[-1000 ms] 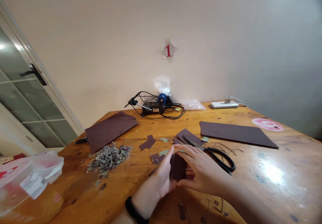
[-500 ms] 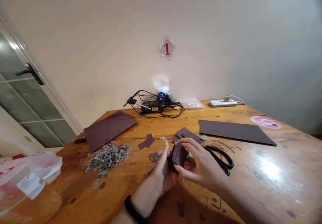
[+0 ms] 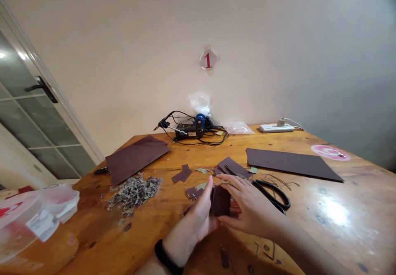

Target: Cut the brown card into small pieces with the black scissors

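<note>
Between my two hands, above the table, is a small dark brown piece [image 3: 222, 200] that looks like stiff paper or card, curved or folded. My left hand [image 3: 202, 209], with a black band at the wrist, holds it from the left with the thumb up. My right hand [image 3: 246, 203] grips its top and right edges, fingers over the top and thumb below. Black-handled scissors [image 3: 286, 203] lie just behind my right hand, blades partly hidden. Cut dark brown pieces [image 3: 182, 173] and small green scraps [image 3: 201, 170] lie around and beyond my hands.
Large dark brown sheets lie left [image 3: 137, 159] and right [image 3: 293, 164]. A heap of shredded bits [image 3: 136, 194] sits left of my hands. A plastic bag [image 3: 40, 221] is at front left. A black wired device [image 3: 188, 131] and a white power strip [image 3: 276, 128] stand at the back.
The brown piece has turned so that a broader, flatter face shows. My right fingers have shifted and lie flatter over its top. The view has moved slightly.
</note>
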The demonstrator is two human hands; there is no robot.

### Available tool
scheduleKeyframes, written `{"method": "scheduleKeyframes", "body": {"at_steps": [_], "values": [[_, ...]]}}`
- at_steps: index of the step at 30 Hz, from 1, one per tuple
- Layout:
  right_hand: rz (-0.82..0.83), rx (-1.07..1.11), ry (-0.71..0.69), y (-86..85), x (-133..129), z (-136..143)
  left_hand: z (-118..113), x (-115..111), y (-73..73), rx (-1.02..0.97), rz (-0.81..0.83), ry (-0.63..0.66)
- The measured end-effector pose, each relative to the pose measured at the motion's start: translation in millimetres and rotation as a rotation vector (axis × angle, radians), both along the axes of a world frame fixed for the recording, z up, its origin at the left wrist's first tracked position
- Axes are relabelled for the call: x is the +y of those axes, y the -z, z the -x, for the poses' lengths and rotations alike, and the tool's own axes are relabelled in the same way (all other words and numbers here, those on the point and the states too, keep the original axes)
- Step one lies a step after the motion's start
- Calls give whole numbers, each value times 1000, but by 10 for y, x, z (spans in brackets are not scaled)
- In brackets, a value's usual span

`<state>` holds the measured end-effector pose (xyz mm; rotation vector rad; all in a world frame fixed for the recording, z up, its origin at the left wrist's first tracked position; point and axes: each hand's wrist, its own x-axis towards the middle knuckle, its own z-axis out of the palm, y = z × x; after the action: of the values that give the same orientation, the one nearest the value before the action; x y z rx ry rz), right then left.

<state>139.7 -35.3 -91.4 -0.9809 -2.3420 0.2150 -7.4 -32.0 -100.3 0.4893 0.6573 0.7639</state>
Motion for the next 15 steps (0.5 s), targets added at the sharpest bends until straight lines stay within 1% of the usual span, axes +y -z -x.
{"method": "scheduleKeyframes", "body": {"at_steps": [3,11,13,15], "values": [[-29,1,21,-9,8,7,8,8,10,-16,6,-12],[-31,143,69,-18,30,6,14,-23,-96,-14,23,-70],[-23,173,101,-40,9,9,16,-26,-92,-32,22,-112],[-6,194,136,-50,-16,21,14,-23,-83,-64,3,-184]]}}
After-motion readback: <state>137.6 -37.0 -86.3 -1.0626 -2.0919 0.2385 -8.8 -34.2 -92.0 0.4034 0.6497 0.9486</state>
